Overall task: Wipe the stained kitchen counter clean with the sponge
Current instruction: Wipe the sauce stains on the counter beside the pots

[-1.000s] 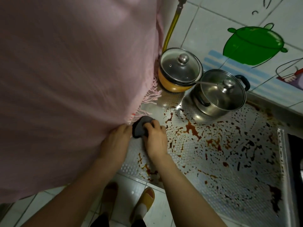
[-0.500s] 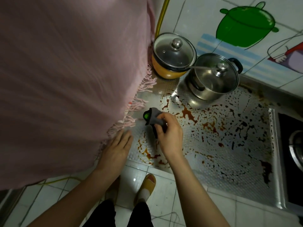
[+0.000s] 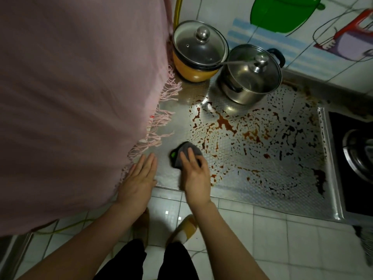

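Observation:
A steel counter point(image 3: 262, 184) with an embossed pattern is spattered with brown-red stains point(image 3: 226, 124) across its middle and right. A grey sponge with a green edge point(image 3: 182, 153) lies on the counter near its front left. My right hand point(image 3: 194, 174) presses down on the sponge, fingers spread over its top. To the left of it, my left hand point(image 3: 139, 178) rests flat on the counter's front edge, fingers straight, beside the pink cloth.
A pink fringed cloth point(image 3: 76, 93) hangs over the left of the counter. An orange pot with a glass lid point(image 3: 198, 51) and a steel pot with a lid point(image 3: 252, 73) stand at the back. A black gas stove point(image 3: 355, 158) lies at the right.
My right hand has lowered the sponge from the air onto the counter and now presses it flat. My left hand has stayed flat by the cloth. The view has shifted.

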